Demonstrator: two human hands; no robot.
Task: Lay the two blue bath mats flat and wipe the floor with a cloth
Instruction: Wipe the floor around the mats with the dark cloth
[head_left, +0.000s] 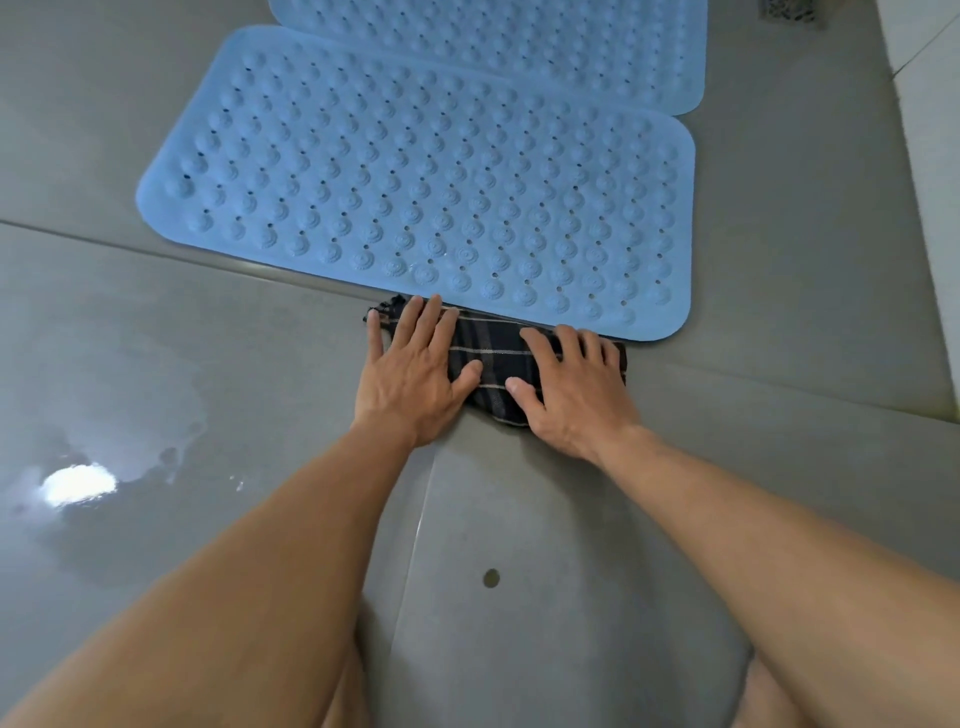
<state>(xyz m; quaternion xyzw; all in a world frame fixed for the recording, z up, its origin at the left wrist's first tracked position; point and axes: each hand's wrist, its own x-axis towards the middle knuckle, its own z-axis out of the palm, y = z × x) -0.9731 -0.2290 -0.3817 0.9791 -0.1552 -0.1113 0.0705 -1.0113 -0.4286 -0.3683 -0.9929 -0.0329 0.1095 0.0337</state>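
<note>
- Two blue bath mats lie flat in the upper half of the frame: the near mat (415, 197) sits in the centre and the far mat (493, 47) is cut off by the top edge. Their long edges meet, and I can't tell which one is on top.
- The dark plaid cloth (498, 364) is bunched on the grey tile floor (779, 467) at centre frame, right up against the near mat's lower edge.
- The left hand (410, 374) presses down on the cloth's left end, grip wide open, fingers straight and spread.
- The right hand (576, 395) does the same on the right end, flat palm, nothing pinched.
- There's a wet patch (119, 415) with a bright glare at the left of the frame.
- A small dark spot (491, 578) sits lower centre, between the forearms.
</note>
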